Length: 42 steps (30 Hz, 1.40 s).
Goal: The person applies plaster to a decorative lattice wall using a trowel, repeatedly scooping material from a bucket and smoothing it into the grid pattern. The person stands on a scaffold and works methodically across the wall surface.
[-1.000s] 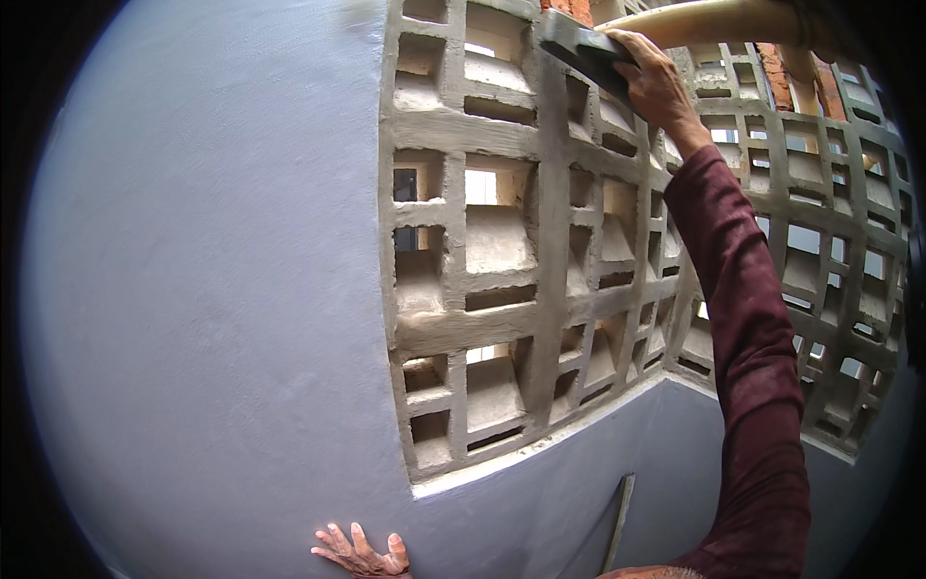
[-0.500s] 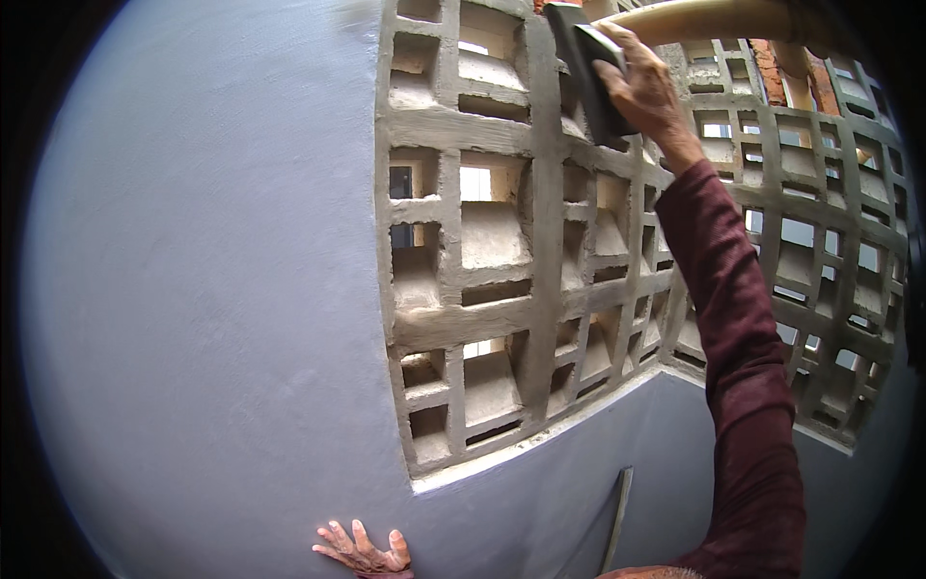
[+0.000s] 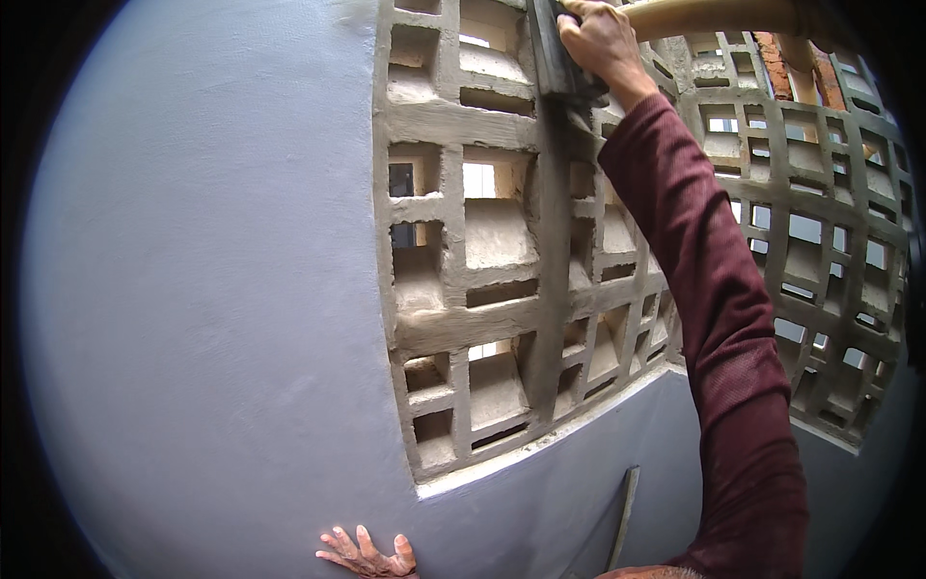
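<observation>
At the top of the view, my right hand (image 3: 604, 43) is closed around a dark plastering float (image 3: 550, 63). The float's long blade stands nearly upright against a vertical rib of the grey concrete lattice wall (image 3: 555, 241). My fingers partly cover its grip, and its upper end runs out of view. Low down, my left hand (image 3: 368, 554) rests on the smooth grey-blue plastered wall (image 3: 222, 289), fingers spread and holding nothing.
A thick bamboo pole (image 3: 723, 16) crosses the upper right. Beyond my right arm, another lattice section (image 3: 805, 203) meets the first at a corner, with red brick (image 3: 769, 68) above it. A thin wooden strip (image 3: 624, 516) leans against the lower wall.
My right hand has moved the float up and to the left, onto the vertical rib, and the blade is more upright. My left hand stays nearly where it was.
</observation>
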Available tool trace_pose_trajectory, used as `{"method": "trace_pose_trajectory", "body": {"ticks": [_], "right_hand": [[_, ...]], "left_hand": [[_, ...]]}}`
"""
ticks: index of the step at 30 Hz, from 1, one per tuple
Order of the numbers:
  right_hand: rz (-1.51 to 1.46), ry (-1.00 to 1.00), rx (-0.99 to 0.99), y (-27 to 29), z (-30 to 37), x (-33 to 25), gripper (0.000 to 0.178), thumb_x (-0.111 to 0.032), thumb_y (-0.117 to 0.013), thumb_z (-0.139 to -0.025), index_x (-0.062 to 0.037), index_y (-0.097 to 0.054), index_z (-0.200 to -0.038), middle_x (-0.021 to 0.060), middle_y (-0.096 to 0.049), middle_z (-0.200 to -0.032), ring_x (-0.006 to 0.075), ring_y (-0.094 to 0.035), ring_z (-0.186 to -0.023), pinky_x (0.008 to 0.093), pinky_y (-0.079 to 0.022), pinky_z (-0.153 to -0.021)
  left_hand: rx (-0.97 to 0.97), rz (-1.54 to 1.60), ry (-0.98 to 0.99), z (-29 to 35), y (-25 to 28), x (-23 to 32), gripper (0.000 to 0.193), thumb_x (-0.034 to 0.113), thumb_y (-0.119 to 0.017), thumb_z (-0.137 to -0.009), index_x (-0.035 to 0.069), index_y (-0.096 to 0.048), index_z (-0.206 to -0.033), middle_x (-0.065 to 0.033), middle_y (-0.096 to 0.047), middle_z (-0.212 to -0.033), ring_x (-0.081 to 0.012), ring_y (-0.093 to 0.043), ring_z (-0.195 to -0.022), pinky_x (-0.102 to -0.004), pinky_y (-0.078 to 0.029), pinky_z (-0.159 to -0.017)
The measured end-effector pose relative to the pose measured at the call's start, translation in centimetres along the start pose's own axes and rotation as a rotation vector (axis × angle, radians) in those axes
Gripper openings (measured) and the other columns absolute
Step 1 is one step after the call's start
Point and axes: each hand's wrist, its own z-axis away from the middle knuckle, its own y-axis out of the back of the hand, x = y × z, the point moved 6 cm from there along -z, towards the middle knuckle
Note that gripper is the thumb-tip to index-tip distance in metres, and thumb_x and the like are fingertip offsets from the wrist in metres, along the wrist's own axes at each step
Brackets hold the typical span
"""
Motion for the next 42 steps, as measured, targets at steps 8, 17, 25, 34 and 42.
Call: {"method": "trace_pose_trajectory", "body": {"ticks": [8,17,25,34,42], "right_hand": [[-0.139,0.118,0.078,-0.7,6.0,1.1,0.036,-0.022,-0.054,-0.079,-0.0084,-0.066,-0.110,0.0270,-0.063,-0.097,0.0373,-0.061,-0.095,0.0421,-0.048,-0.088],[-0.042,0.288,0.142,-1.2,3.2,2.3,0.038,-0.024,-0.058,-0.080,-0.0095,-0.065,-0.114,0.0228,-0.065,-0.099,0.0346,-0.062,-0.095,0.0367,-0.047,-0.088],[-0.032,0.214,0.115,-1.4,-1.1,2.8,0.036,-0.025,-0.057,-0.080,-0.0072,-0.067,-0.110,0.0229,-0.065,-0.098,0.0340,-0.062,-0.097,0.0367,-0.047,-0.088],[0.002,0.291,0.129,-0.9,2.9,1.8,0.038,-0.022,-0.059,-0.079,-0.0085,-0.066,-0.113,0.0220,-0.065,-0.099,0.0332,-0.061,-0.098,0.0370,-0.046,-0.089],[0.002,0.357,0.100,1.4,4.6,3.4,0.036,-0.019,-0.058,-0.080,-0.0100,-0.065,-0.114,0.0225,-0.062,-0.087,0.0341,-0.061,-0.083,0.0381,-0.047,-0.080]], "left_hand": [[0.000,-0.009,0.030,0.1,0.0,-0.3,0.068,0.049,-0.059,-0.081,0.010,-0.041,-0.134,-0.0239,-0.031,-0.143,-0.0480,-0.018,-0.136,-0.0683,-0.005,-0.106],[0.027,-0.156,-0.053,0.8,-0.8,-0.6,0.064,0.046,-0.044,-0.087,0.010,-0.033,-0.139,-0.0202,-0.028,-0.146,-0.0417,-0.014,-0.140,-0.0640,-0.002,-0.109],[0.009,0.004,-0.016,-0.1,-0.6,0.2,0.069,0.049,-0.060,-0.080,0.010,-0.040,-0.134,-0.0253,-0.031,-0.143,-0.0499,-0.018,-0.135,-0.0693,-0.005,-0.105],[-0.013,-0.006,0.008,0.3,-0.7,-0.3,0.070,0.049,-0.060,-0.080,0.011,-0.039,-0.135,-0.0257,-0.031,-0.143,-0.0502,-0.017,-0.135,-0.0699,-0.005,-0.105],[0.012,-0.079,-0.088,0.3,-1.4,0.1,0.067,0.045,-0.047,-0.085,0.010,-0.031,-0.141,-0.0195,-0.025,-0.148,-0.0414,-0.011,-0.140,-0.0643,0.001,-0.109]]}}
